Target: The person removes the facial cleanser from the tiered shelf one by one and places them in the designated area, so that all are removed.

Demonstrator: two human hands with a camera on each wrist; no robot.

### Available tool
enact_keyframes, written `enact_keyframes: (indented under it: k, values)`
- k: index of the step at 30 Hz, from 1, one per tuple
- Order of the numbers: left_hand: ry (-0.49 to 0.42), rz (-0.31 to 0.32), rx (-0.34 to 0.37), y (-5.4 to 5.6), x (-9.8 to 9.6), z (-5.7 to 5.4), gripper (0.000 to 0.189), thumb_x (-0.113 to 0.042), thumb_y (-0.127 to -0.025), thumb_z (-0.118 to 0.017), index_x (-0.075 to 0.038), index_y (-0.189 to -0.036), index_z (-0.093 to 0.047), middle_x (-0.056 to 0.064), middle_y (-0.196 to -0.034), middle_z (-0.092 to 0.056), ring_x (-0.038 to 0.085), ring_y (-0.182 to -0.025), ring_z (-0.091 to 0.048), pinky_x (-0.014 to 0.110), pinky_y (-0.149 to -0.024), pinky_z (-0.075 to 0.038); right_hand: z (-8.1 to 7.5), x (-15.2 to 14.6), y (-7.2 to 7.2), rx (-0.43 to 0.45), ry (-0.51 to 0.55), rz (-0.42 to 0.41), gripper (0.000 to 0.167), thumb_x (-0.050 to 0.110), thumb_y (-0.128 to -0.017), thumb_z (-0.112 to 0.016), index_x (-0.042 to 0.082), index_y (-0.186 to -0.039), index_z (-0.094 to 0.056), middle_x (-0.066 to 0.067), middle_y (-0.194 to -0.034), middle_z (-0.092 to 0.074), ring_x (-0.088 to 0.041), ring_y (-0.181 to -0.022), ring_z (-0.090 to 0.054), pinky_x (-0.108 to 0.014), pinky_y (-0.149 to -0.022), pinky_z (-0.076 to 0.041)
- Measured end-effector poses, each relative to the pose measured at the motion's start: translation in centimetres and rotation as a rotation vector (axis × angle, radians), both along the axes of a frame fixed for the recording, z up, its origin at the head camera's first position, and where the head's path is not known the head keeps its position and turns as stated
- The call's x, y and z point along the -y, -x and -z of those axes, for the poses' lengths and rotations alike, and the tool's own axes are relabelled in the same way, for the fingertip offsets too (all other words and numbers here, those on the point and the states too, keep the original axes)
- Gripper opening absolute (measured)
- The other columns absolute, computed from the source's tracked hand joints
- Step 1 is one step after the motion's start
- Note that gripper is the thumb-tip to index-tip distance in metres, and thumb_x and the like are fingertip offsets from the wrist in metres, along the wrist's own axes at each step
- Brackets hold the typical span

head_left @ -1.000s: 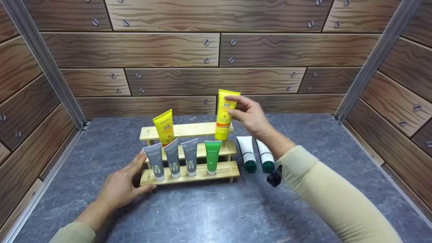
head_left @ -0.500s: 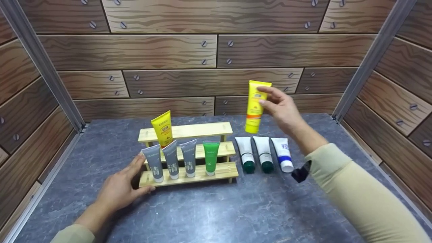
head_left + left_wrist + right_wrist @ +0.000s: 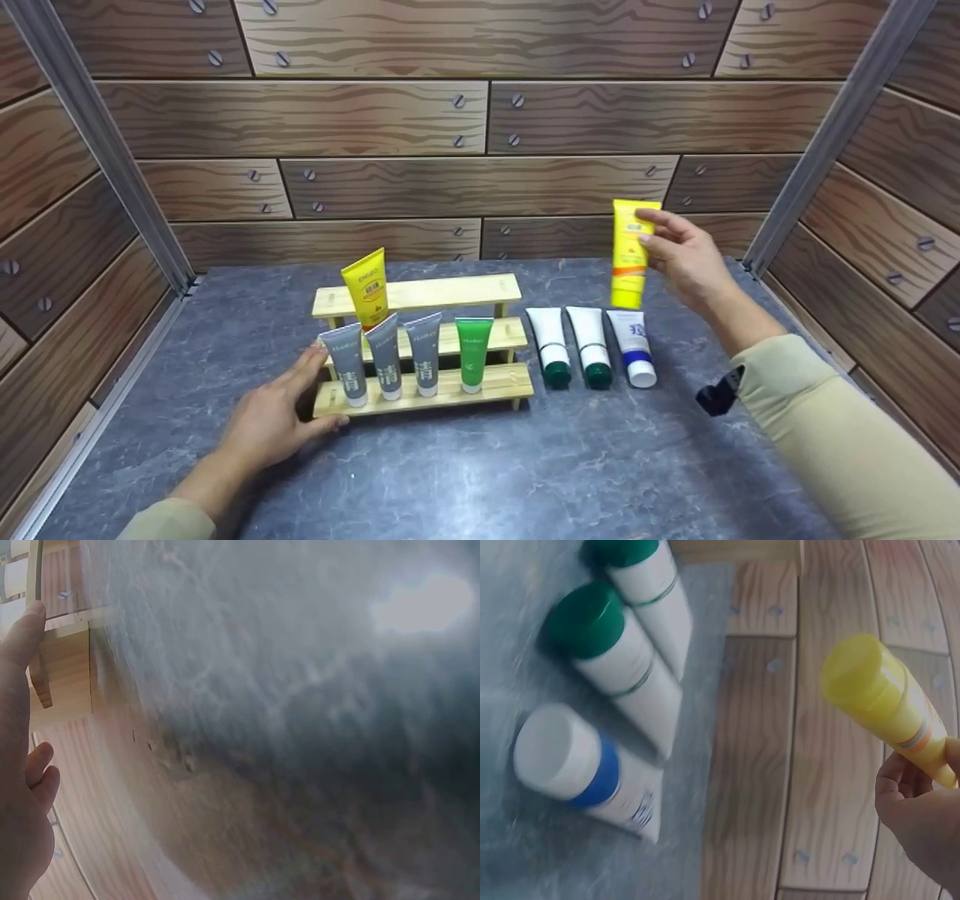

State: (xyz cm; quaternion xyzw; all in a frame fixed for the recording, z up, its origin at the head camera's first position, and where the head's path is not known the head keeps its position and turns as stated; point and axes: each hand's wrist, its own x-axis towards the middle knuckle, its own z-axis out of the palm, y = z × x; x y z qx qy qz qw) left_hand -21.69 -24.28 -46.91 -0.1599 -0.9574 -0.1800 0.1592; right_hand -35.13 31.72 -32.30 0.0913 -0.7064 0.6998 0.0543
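Observation:
My right hand (image 3: 694, 259) pinches a yellow squeeze tube (image 3: 628, 255) near its flat top end, cap downward, in the air above the table. Its yellow cap shows large in the right wrist view. My left hand (image 3: 266, 420) touches the left end of a stepped wooden rack (image 3: 487, 386), thumb at the front edge and fingers extended along the side. On the rack's bottom step stand three grey tubes (image 3: 424, 352) and a green tube (image 3: 474, 352). Another yellow tube (image 3: 367, 289) stands behind them at the left, its base hidden.
Right of the rack, two white tubes with green caps (image 3: 592, 337) and a white tube with a blue band (image 3: 634, 349) lie on the grey marbled table (image 3: 480, 480). Wood-patterned walls (image 3: 375, 112) enclose the back and sides.
My right hand has carried the yellow tube rightward from the rack to over the white tubes, rising and then dipping. The white tube with the blue band came into view. My left hand stayed put.

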Motion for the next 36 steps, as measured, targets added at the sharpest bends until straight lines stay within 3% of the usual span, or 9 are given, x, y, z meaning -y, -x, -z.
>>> enact_keyframes:
  k: [8, 13, 19, 31, 36]
  values:
    - [0.004, 0.000, -0.009, 0.1, 0.0, 0.1, 0.103, -0.059, -0.084, -0.085, -0.011, -0.164, -0.041, 0.016, -0.163, -0.044, 0.053, -0.119, -0.065, 0.069, -0.095, -0.055, 1.5, -3.1, 0.1, 0.060, -0.043, 0.041, 0.044, 0.005, -0.108, -0.059, 0.009, -0.152, -0.057, -0.008, -0.127, -0.046, -0.020, -0.114, -0.056, -0.022, -0.089, -0.058]
    - [0.010, -0.004, 0.003, 0.1, 0.0, 0.0, 0.103, -0.060, -0.084, -0.084, -0.010, -0.164, -0.041, 0.018, -0.162, -0.045, 0.053, -0.121, -0.064, 0.071, -0.097, -0.054, 2.4, -4.7, -0.1, 0.069, 0.000, 0.032, 0.041, 0.003, -0.108, -0.059, 0.009, -0.148, -0.061, -0.010, -0.125, -0.048, -0.018, -0.111, -0.057, -0.023, -0.087, -0.059]
    - [0.011, -0.006, 0.023, 0.1, 0.0, -0.1, 0.104, -0.062, -0.085, -0.082, -0.011, -0.164, -0.039, 0.018, -0.163, -0.043, 0.054, -0.121, -0.063, 0.071, -0.098, -0.052, 3.4, -6.6, -0.3, 0.101, -0.023, 0.010, 0.040, 0.005, -0.108, -0.059, 0.011, -0.147, -0.061, -0.008, -0.126, -0.048, -0.017, -0.109, -0.058, -0.023, -0.086, -0.058]
    - [0.017, -0.010, 0.020, 0.0, 0.0, 0.1, 0.105, -0.061, -0.084, -0.083, -0.010, -0.165, -0.038, 0.019, -0.163, -0.042, 0.054, -0.124, -0.062, 0.072, -0.100, -0.051, 5.2, -8.8, -0.6, 0.174, -0.196, 0.035, 0.038, 0.011, -0.109, -0.061, 0.021, -0.145, -0.064, -0.003, -0.124, -0.052, -0.011, -0.100, -0.065, -0.024, -0.082, -0.058]
    - [0.011, 0.003, 0.007, 0.1, 0.0, 0.0, 0.105, -0.061, -0.084, -0.084, -0.009, -0.164, -0.039, 0.019, -0.163, -0.043, 0.054, -0.124, -0.062, 0.072, -0.099, -0.052, 6.0, -9.7, -0.8, 0.200, -0.136, -0.015, 0.039, 0.007, -0.109, -0.059, 0.020, -0.146, -0.062, -0.005, -0.126, -0.050, -0.012, -0.104, -0.064, -0.027, -0.086, -0.061]
